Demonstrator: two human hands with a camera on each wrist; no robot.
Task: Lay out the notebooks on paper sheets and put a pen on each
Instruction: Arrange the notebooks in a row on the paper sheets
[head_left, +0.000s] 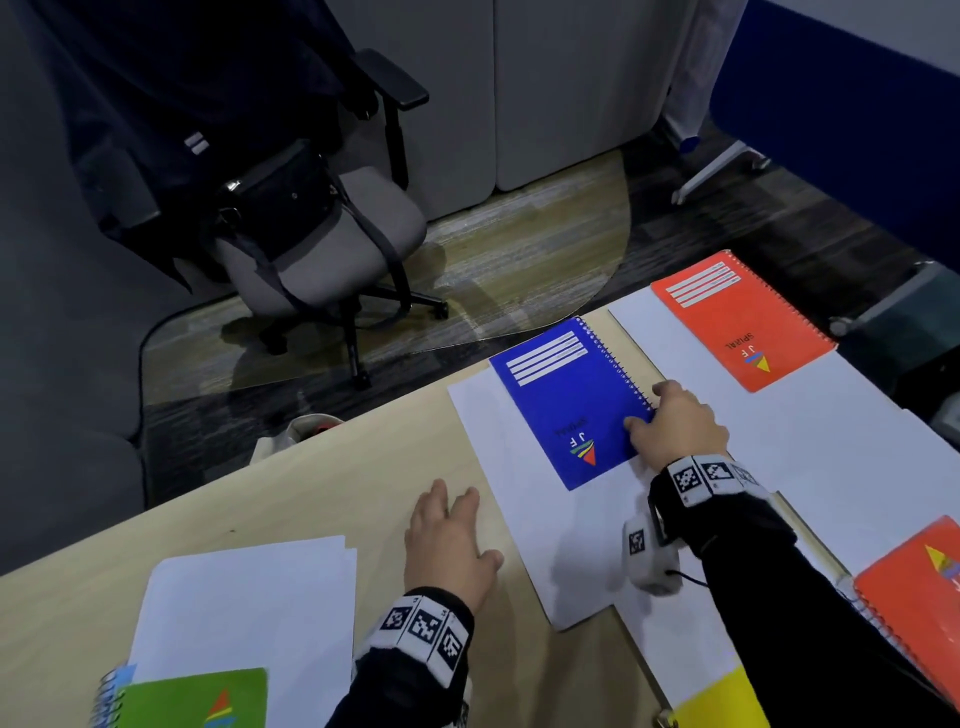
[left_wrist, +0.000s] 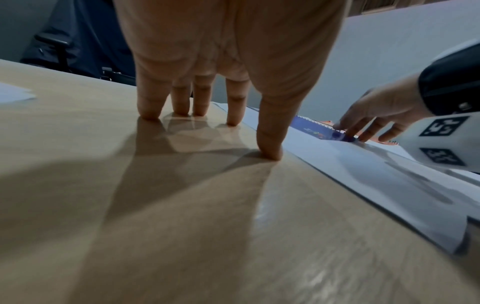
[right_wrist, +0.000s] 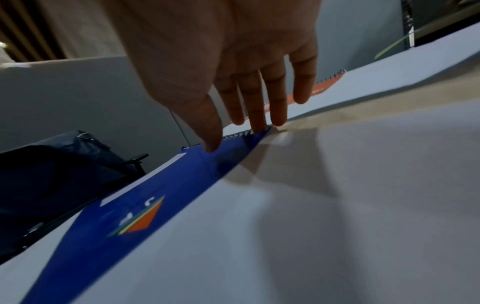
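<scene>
A blue spiral notebook (head_left: 563, 410) (right_wrist: 155, 195) lies on a white paper sheet (head_left: 524, 535) (right_wrist: 259, 246) near the table's far edge. My right hand (head_left: 649, 410) (right_wrist: 233, 135) touches its near spiral corner, thumb tip on the cover and straight fingers at the spiral. My left hand (head_left: 462, 519) (left_wrist: 233, 115) rests on the bare table (head_left: 322, 499) just left of that sheet, fingers straight with their tips down, holding nothing. An orange notebook (head_left: 743, 322) lies on a second sheet (head_left: 810, 431) to the right. I see no pen.
A stack of white paper (head_left: 244, 597) and a green notebook (head_left: 197, 699) lie at the near left. Another orange notebook (head_left: 914, 597) and something yellow (head_left: 722, 701) sit at the near right. An office chair (head_left: 332, 228) with dark bags stands beyond the table.
</scene>
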